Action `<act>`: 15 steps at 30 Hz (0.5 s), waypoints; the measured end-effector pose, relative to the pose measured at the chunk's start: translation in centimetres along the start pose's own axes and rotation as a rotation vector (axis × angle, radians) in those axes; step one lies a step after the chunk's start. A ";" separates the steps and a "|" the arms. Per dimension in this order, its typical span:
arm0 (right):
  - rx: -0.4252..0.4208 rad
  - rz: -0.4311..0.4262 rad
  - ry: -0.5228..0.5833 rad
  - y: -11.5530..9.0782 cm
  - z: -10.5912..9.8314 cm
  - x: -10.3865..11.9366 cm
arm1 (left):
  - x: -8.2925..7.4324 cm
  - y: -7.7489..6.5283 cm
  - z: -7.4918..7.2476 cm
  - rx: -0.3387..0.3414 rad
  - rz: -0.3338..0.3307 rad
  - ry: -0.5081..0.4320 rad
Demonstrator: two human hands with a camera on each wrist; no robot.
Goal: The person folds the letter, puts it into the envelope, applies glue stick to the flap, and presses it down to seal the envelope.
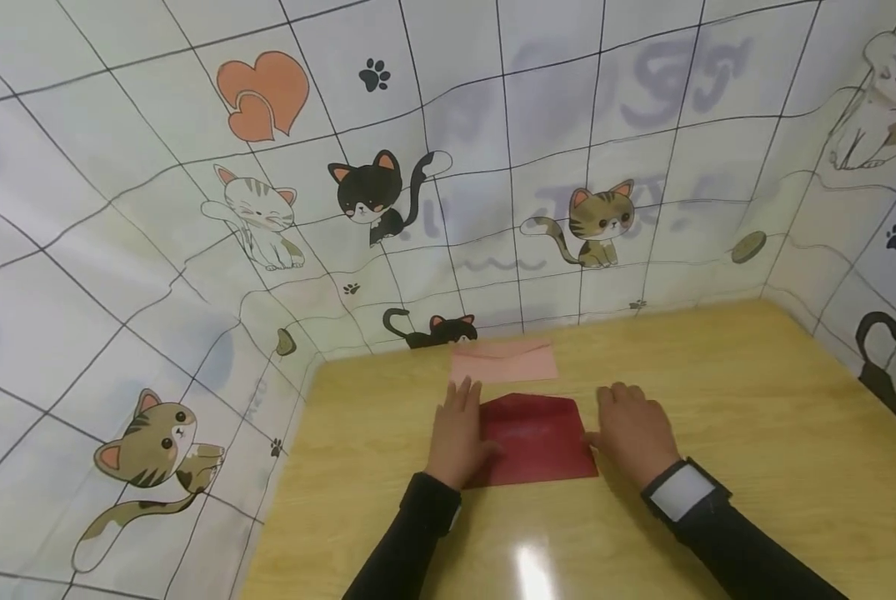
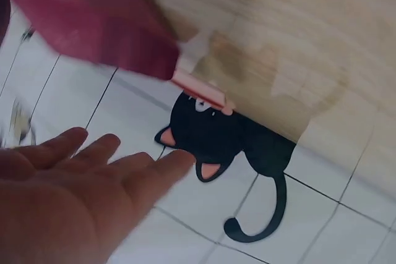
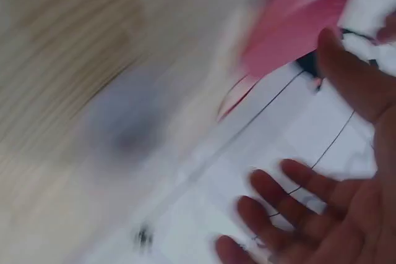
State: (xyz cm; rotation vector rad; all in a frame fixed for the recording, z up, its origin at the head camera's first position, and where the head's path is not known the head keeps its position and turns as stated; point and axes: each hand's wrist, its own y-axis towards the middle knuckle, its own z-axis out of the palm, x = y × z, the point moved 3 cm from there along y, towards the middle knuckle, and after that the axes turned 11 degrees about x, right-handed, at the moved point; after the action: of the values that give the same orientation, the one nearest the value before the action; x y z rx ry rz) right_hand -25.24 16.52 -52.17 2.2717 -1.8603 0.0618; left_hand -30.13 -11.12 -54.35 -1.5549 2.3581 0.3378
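A dark red envelope (image 1: 533, 442) with a pointed flap along its far side lies on the wooden table between both hands. Its left edge is partly covered by my left hand (image 1: 458, 433), whose thumb reaches over the paper while the fingers stretch forward. On the other side, my right hand (image 1: 635, 433) has its thumb right at the envelope's right edge. That hand's fingers (image 3: 272, 196) are spread and relaxed in the right wrist view. Just beyond the red envelope lies a pale pink envelope (image 1: 503, 363), its flap line facing the wall.
The light wooden table (image 1: 763, 400) meets a cloth wall (image 1: 485, 208) printed with grid lines and cartoon cats at the back. More of this cloth hangs on the left and right sides. A bright light reflection shows on the table near the front.
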 end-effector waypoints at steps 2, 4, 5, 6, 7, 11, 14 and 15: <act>0.050 -0.102 -0.003 1.6 0.6 1.2 | 0.5 0.8 1.4 -0.001 0.025 0.065; 0.134 -0.180 0.018 2.8 1.3 2.2 | 0.2 0.9 1.9 0.018 0.027 0.083; 0.172 -0.199 0.021 3.2 1.5 2.6 | 0.0 0.8 2.1 0.020 0.037 0.092; 0.192 -0.215 0.017 3.4 1.6 2.8 | -0.3 0.6 2.1 0.023 0.042 0.098; 0.197 -0.226 0.017 3.6 1.6 3.0 | -0.6 0.4 2.1 0.021 0.053 0.106; 0.130 -0.240 0.029 3.6 0.7 3.5 | -2.3 -0.5 0.9 -0.059 0.110 0.234; 0.107 -0.268 0.038 3.5 0.5 4.2 | -2.1 -0.7 1.5 -0.134 0.166 0.361; 0.103 -0.294 0.028 3.4 0.6 4.6 | -2.3 -0.9 1.6 -0.137 0.182 0.395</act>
State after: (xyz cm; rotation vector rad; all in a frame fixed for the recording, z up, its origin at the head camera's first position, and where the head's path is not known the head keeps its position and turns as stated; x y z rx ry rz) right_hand -27.64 11.32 -51.57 2.5741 -1.5239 0.1457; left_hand -28.21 -8.92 -55.04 -1.5907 2.8447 0.2538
